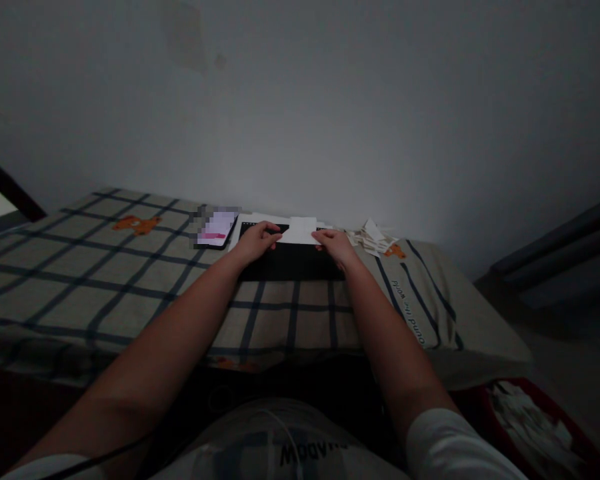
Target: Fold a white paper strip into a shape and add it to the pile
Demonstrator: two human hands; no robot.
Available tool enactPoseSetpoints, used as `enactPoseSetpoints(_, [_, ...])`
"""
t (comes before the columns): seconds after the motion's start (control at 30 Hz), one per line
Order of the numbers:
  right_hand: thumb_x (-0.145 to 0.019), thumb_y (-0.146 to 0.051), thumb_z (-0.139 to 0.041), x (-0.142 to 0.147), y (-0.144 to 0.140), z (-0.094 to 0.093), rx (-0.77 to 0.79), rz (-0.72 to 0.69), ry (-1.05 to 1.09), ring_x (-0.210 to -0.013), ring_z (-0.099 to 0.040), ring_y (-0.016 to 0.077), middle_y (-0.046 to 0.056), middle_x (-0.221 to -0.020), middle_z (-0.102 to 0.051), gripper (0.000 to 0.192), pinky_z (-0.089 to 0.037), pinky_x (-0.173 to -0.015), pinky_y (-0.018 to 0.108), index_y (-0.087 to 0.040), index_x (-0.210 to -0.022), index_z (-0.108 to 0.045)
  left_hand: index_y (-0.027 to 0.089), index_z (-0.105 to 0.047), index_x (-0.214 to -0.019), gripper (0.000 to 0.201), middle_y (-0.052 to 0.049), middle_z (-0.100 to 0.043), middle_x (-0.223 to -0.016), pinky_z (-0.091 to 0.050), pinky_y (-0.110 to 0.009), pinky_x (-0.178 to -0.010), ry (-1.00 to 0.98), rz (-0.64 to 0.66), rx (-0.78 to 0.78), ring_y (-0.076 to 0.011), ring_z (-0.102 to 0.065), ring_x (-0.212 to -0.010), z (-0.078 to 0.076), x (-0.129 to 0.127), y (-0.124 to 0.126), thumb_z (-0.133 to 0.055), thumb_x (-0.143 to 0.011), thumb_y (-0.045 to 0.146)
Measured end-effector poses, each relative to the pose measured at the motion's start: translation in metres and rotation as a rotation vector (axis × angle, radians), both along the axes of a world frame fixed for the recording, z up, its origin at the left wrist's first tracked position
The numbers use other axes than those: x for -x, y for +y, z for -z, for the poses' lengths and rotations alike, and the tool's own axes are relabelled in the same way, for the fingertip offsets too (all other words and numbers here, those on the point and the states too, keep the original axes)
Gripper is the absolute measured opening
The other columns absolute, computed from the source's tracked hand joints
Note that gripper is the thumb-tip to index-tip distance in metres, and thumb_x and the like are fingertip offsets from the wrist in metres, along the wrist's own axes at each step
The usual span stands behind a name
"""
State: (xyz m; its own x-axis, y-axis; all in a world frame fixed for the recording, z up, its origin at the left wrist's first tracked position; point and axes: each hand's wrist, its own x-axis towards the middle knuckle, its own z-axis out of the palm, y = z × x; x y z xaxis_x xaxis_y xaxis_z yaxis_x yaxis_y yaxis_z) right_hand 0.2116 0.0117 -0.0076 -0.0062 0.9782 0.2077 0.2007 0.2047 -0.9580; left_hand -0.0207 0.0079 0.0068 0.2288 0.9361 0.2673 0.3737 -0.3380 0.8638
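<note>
Both my arms reach forward over a checked bedsheet (130, 287) toward the wall. My left hand (257, 241) and my right hand (336, 244) pinch the two ends of a white piece of paper (300, 231). The paper lies over a black mat (293, 265), which rests on a larger white sheet (250, 220). The scene is dim and finger detail is hard to make out.
A phone (215, 230) with a lit screen lies left of the mat. A pile of small paper scraps (373, 239) sits to the right. A plain wall (300, 100) rises just behind. A red basket (535, 417) with white material stands on the floor at lower right.
</note>
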Motion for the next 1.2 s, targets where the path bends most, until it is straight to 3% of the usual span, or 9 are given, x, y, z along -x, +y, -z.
enactPoseSetpoints(0.1, [-0.065,-0.045,-0.062,0.0,-0.001,-0.002,-0.037,0.04,-0.009,-0.056,-0.051,0.0091,0.001,-0.07,-0.06,0.036,-0.044,-0.057,0.023,-0.015,-0.084,-0.061,0.017,-0.06,-0.091,0.034,0.003,-0.053,-0.053,-0.032,-0.022,-0.049,-0.003,-0.135,-0.015,-0.0108,-0.046,-0.049,-0.001,0.001,0.0,-0.063,-0.069,0.043])
enactPoseSetpoints(0.17, [-0.067,-0.044,-0.06,0.001,-0.003,-0.004,-0.091,0.08,-0.068,-0.056,-0.05,0.0096,-0.002,-0.065,-0.057,0.035,-0.043,-0.058,0.022,-0.016,-0.089,-0.058,0.017,-0.061,-0.082,0.034,0.002,-0.052,-0.051,-0.031,-0.022,-0.048,-0.054,-0.153,0.03,-0.0104,-0.045,-0.048,-0.002,0.0,0.0,-0.06,-0.07,0.048])
enactPoseSetpoints(0.3, [-0.075,-0.04,-0.053,0.007,-0.014,-0.009,-0.298,0.104,-0.314,-0.064,-0.052,0.0117,0.0,-0.069,-0.057,0.026,-0.041,-0.063,0.023,-0.018,-0.088,-0.056,0.015,-0.062,-0.074,0.044,-0.001,-0.055,-0.053,-0.036,-0.021,-0.049,-0.275,0.035,0.262,-0.0095,-0.047,-0.047,-0.002,-0.005,-0.002,-0.049,-0.075,0.058])
enactPoseSetpoints(0.4, [-0.079,-0.03,-0.047,0.013,-0.021,-0.012,-0.463,-0.001,-0.544,-0.078,-0.054,0.0153,0.004,-0.082,-0.06,0.017,-0.04,-0.075,0.027,-0.019,-0.086,-0.058,0.013,-0.063,-0.085,0.054,-0.009,-0.065,-0.069,-0.044,-0.023,-0.055,-0.423,0.183,0.517,-0.0124,-0.057,-0.056,-0.003,-0.008,-0.004,-0.043,-0.076,0.063])
enactPoseSetpoints(0.5, [-0.08,-0.021,-0.045,0.016,-0.023,-0.013,-0.589,-0.087,-0.656,-0.095,-0.051,0.0187,0.007,-0.095,-0.06,0.017,-0.037,-0.086,0.032,-0.019,-0.089,-0.059,0.011,-0.061,-0.089,0.058,-0.015,-0.067,-0.081,-0.049,-0.026,-0.061,-0.489,0.218,0.661,-0.0169,-0.062,-0.066,-0.002,-0.01,-0.003,-0.041,-0.076,0.064])
enactPoseSetpoints(0.73, [-0.077,-0.015,-0.047,0.021,-0.026,-0.014,-0.654,-0.116,-0.812,-0.105,-0.045,0.0206,0.007,-0.109,-0.052,0.019,-0.035,-0.09,0.035,-0.021,-0.091,-0.06,0.013,-0.063,-0.087,0.019,-0.008,-0.066,-0.089,-0.05,-0.022,-0.067,-0.581,0.151,0.553,-0.0123,-0.062,-0.076,0.01,-0.011,0.003,-0.064,-0.072,0.025])
enactPoseSetpoints(0.93, [-0.077,-0.026,-0.054,0.026,-0.035,-0.017,-0.648,-0.07,-0.881,-0.11,-0.042,0.0237,0.008,-0.116,-0.051,0.025,-0.031,-0.095,0.038,-0.02,-0.1,-0.059,0.016,-0.063,-0.084,0.014,-0.004,-0.065,-0.087,-0.049,-0.023,-0.07,-0.607,0.142,0.482,-0.0115,-0.06,-0.076,0.013,-0.012,0.004,-0.063,-0.072,0.023])
enactPoseSetpoints(1.07, [-0.075,-0.044,-0.057,0.027,-0.035,-0.017,-0.611,-0.063,-0.889,-0.11,-0.043,0.0252,0.009,-0.118,-0.052,0.037,-0.032,-0.094,0.04,-0.021,-0.104,-0.058,0.016,-0.06,-0.081,0.013,-0.004,-0.064,-0.083,-0.05,-0.027,-0.069,-0.594,0.121,0.503,-0.0139,-0.06,-0.074,0.009,-0.014,0.001,-0.064,-0.07,0.022])
enactPoseSetpoints(1.2, [-0.076,-0.046,-0.058,0.025,-0.03,-0.015,-0.618,-0.096,-0.89,-0.112,-0.044,0.0237,0.008,-0.118,-0.053,0.04,-0.034,-0.094,0.039,-0.022,-0.107,-0.06,0.017,-0.06,-0.077,0.01,-0.003,-0.064,-0.079,-0.05,-0.027,-0.067,-0.577,0.101,0.52,-0.0151,-0.06,-0.073,0.007,-0.014,-0.001,-0.064,-0.069,0.022])
